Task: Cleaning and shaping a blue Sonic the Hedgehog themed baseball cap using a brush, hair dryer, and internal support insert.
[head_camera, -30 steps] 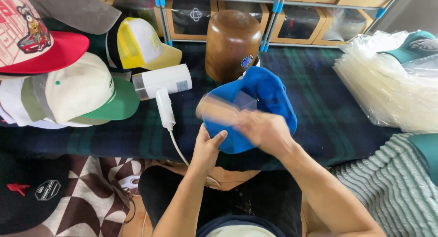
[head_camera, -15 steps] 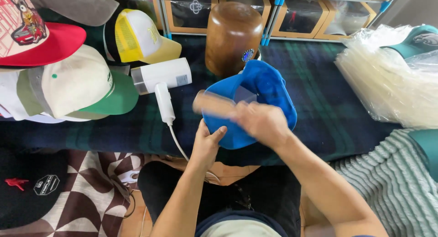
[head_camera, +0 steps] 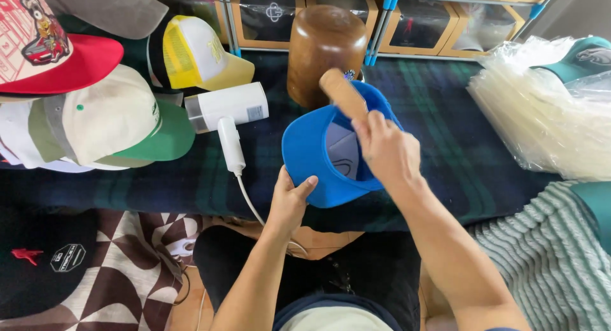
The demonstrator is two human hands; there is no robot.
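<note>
Blue fabric baseball cap (head_camera: 318, 159) lies upside down near the front edge of the dark green plaid tabletop (head_camera: 445, 114), its opening facing up and its grey inner lining visible. Left hand (head_camera: 289, 200) grips the near rim of the cap at the front edge of the tabletop: the thumb lies on top of the blue brim area and the remaining fingers curl beneath it, pinching the fabric. Right hand (head_camera: 385, 149) is positioned over the right side of the cap opening, fingers closed around a light brown wooden rod-shaped tool (head_camera: 344, 92); the tool projects upward and away from the hand, past the far rim of the cap. Directly behind the cap, toward the rear edge of the tabletop, stands a rounded dark brown wooden hat block (head_camera: 324, 48), close to the cap's far rim; contact cannot be determined. Left of the cap lies a white handheld steamer-type appliance (head_camera: 229, 111) with a white cord (head_camera: 251, 200) running off the front edge. At the left end of the tabletop rest a cream cap with green brim (head_camera: 121, 124), a white cap with red brim (head_camera: 57, 51) and a yellow-and-white mesh cap (head_camera: 197, 51). At the right end lies a stack of clear plastic bags (head_camera: 541, 114), with a teal cap (head_camera: 582, 54) at its rear corner.
</note>
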